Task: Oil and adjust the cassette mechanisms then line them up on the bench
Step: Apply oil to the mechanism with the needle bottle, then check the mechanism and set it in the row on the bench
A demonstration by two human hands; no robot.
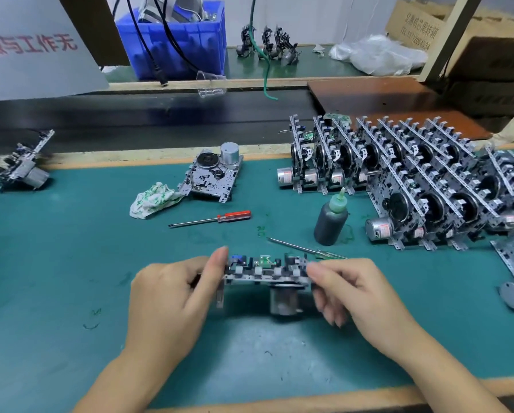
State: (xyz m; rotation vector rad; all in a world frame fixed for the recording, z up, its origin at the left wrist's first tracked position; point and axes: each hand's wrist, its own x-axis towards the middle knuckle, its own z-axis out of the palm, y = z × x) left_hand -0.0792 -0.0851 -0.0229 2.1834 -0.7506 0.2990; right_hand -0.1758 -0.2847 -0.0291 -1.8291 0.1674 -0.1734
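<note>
My left hand (172,296) pinches left end of cassette mechanism (267,274), right hand (357,290) grips right end; unit held just above desk (71,248), near front edge. Risk: light fingertip grip, motor-heavy underside could tip it; oil bottle (330,220) close behind, easily knocked.

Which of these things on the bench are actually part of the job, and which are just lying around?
For the job: held mechanism, in left hand and right hand; oil bottle; red screwdriver; lined-up mechanisms.

Lying about: rag; blue bin; plastic bag; cardboard box.
</note>
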